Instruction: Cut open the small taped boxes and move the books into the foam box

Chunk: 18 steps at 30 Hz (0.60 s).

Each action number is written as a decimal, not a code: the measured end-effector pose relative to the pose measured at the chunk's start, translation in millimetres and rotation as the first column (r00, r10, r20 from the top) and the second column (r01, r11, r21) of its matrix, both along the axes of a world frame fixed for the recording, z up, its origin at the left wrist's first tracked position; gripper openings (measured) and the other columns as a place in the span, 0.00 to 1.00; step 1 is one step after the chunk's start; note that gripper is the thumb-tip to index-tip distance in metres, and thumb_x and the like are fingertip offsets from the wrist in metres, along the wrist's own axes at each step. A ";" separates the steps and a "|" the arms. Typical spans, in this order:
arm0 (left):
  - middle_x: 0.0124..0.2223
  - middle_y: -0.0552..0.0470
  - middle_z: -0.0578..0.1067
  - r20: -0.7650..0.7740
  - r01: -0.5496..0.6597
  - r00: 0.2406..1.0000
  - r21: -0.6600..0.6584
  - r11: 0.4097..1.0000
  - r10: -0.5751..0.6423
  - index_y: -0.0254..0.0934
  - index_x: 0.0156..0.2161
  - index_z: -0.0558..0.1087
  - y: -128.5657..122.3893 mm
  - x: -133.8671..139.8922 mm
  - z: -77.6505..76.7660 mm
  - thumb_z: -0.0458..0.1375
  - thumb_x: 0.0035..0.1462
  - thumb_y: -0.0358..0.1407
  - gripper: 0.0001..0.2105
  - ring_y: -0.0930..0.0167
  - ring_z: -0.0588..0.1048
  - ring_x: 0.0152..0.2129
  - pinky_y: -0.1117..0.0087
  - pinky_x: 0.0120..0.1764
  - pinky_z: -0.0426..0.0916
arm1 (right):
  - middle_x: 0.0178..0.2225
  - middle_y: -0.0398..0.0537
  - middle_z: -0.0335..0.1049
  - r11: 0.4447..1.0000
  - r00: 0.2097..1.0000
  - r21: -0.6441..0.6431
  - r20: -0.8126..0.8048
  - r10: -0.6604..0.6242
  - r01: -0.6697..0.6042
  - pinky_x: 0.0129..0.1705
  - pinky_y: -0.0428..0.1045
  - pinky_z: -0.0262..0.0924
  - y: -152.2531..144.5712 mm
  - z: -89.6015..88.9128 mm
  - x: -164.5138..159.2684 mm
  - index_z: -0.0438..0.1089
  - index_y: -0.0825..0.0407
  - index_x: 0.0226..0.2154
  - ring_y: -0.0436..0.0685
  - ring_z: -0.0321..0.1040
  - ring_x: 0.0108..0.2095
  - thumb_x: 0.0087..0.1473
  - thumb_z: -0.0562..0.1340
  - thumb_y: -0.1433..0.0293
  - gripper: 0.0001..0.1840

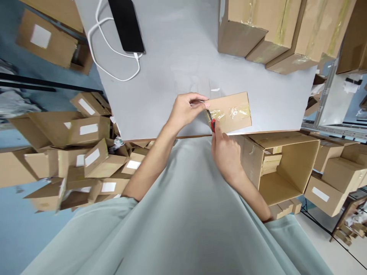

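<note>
A small cardboard box (228,106) with shiny clear tape over its upper face lies near the front edge of the grey table (160,76). My left hand (185,110) pinches the box at its upper left corner between thumb and fingers. A red and black box cutter (212,124) is gripped in my right hand (227,154), the index finger stretched along it. The cutter's tip meets the left end of the box, close to my left thumb. How deep the blade goes is hidden.
Several taped cardboard boxes (243,38) stand at the table's back right. A black phone (127,26) with a white cable (110,74) lies back left. Opened cartons (97,160) pile up left of me. A large open carton (292,164) holding small boxes stands at right.
</note>
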<state>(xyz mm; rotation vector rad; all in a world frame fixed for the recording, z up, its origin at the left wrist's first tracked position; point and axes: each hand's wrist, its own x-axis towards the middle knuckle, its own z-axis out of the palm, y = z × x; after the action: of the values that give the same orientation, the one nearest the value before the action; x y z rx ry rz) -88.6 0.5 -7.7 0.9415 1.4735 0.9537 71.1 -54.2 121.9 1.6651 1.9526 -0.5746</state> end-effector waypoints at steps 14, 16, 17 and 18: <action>0.47 0.48 0.87 -0.145 -0.117 0.983 0.004 0.993 0.117 0.39 0.43 0.86 -5.7 18.1 6.2 0.68 0.59 0.38 0.09 0.62 0.84 0.47 0.60 0.54 0.80 | 0.42 0.62 0.84 0.994 0.988 -0.057 0.116 0.101 -0.095 0.38 0.48 0.76 -1.0 19.4 -15.2 0.50 0.56 0.80 0.60 0.84 0.39 0.71 0.55 0.78 0.39; 0.47 0.48 0.87 -0.158 -0.125 0.979 0.010 0.992 0.125 0.39 0.42 0.86 -6.8 21.2 6.1 0.68 0.59 0.37 0.08 0.62 0.85 0.46 0.60 0.54 0.80 | 0.43 0.62 0.84 0.993 0.988 -0.062 0.117 0.105 -0.098 0.37 0.47 0.75 -5.5 20.0 -15.0 0.49 0.57 0.80 0.60 0.85 0.39 0.71 0.54 0.80 0.39; 0.47 0.48 0.87 -0.167 -0.137 0.976 0.015 0.990 0.137 0.39 0.42 0.86 -7.3 22.9 6.0 0.67 0.59 0.36 0.08 0.62 0.85 0.45 0.60 0.54 0.80 | 0.42 0.62 0.84 0.992 0.987 -0.078 0.119 0.107 -0.098 0.37 0.47 0.75 -8.4 21.0 -14.5 0.49 0.57 0.80 0.60 0.85 0.38 0.70 0.54 0.80 0.39; 0.47 0.48 0.87 -0.178 -0.152 0.972 0.020 0.988 0.153 0.39 0.42 0.86 -7.7 24.5 6.0 0.67 0.59 0.36 0.08 0.63 0.85 0.45 0.60 0.54 0.80 | 0.41 0.61 0.84 0.990 0.986 -0.106 0.124 0.110 -0.097 0.36 0.47 0.75 -11.7 22.3 -13.4 0.49 0.58 0.80 0.60 0.85 0.38 0.70 0.54 0.81 0.39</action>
<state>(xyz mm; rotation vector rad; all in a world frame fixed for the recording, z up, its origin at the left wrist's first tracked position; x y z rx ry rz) -64.1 -7.2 -1.7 0.9484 1.7163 1.0055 57.7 -65.9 144.2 1.4924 1.8737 -0.5031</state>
